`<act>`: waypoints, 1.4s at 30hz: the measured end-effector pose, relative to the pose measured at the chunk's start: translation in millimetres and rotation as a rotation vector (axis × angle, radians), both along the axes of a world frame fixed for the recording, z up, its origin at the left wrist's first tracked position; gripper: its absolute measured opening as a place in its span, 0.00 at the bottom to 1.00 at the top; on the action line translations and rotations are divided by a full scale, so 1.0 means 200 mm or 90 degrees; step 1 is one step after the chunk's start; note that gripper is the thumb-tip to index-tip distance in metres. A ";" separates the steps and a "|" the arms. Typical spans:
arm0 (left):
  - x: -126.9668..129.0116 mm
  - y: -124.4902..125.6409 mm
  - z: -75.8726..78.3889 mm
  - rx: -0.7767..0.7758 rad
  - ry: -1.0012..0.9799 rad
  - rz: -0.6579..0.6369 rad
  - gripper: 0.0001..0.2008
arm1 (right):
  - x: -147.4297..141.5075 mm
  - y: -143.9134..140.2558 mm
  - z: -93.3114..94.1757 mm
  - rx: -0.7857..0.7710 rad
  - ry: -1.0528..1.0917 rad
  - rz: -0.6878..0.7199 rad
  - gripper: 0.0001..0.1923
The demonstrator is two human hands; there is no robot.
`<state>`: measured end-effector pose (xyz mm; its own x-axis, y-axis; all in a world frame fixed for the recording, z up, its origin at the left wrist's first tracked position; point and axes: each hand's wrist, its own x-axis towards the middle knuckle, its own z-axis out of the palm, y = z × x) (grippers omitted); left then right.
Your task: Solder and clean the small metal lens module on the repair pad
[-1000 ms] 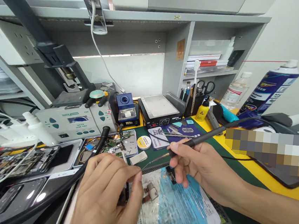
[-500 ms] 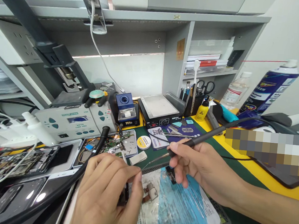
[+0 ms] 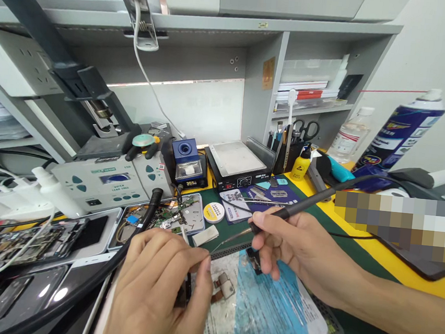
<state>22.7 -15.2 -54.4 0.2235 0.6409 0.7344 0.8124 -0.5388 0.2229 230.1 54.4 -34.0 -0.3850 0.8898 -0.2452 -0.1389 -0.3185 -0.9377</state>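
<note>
While frames show almost no change over last second, right hand (image 3: 297, 247) keeps pen-grip on soldering iron (image 3: 293, 209), tip poised above blue mat (image 3: 271, 318); left hand (image 3: 159, 292) stays pinched on small dark part (image 3: 184, 292) at mat's left edge. Steady hold suggests fine alignment.

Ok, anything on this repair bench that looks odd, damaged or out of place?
Nothing spilled or broken by accident. The blue and white work mat is stained and worn near its left edge. An opened phone with exposed circuit boards lies at far left. The right hand holds a black soldering iron; the left hand pinches a small dark part.
</note>
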 end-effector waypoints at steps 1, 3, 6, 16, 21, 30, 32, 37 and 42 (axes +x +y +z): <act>0.00 0.00 0.00 0.001 0.000 0.000 0.07 | 0.00 0.00 0.00 0.002 0.000 0.001 0.21; 0.00 0.01 0.00 -0.002 0.001 0.000 0.07 | 0.00 0.00 0.00 0.003 -0.002 0.004 0.21; 0.01 0.01 0.00 0.000 0.001 0.001 0.07 | 0.00 0.00 -0.01 0.002 0.001 -0.001 0.20; 0.00 0.00 0.00 -0.003 0.008 -0.002 0.07 | 0.00 0.00 0.00 -0.004 -0.003 0.004 0.22; 0.00 0.01 0.00 0.002 0.003 -0.001 0.07 | 0.00 0.00 0.00 -0.007 -0.002 0.001 0.22; 0.00 0.00 0.01 0.016 0.004 0.006 0.07 | 0.00 0.00 0.00 -0.004 0.001 0.007 0.22; 0.00 0.00 0.01 0.013 0.000 0.009 0.07 | 0.00 0.00 0.00 -0.005 0.003 0.004 0.21; 0.00 0.00 0.00 0.014 -0.001 0.006 0.07 | 0.00 0.00 0.00 -0.003 0.003 0.004 0.21; 0.00 0.00 0.01 0.004 0.001 -0.001 0.07 | 0.00 0.00 0.00 -0.002 -0.006 0.007 0.22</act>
<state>23.3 -15.8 -52.7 0.2260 0.6357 0.7381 0.8119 -0.5416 0.2179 229.8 54.5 -34.2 -0.3929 0.8847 -0.2510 -0.1263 -0.3223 -0.9382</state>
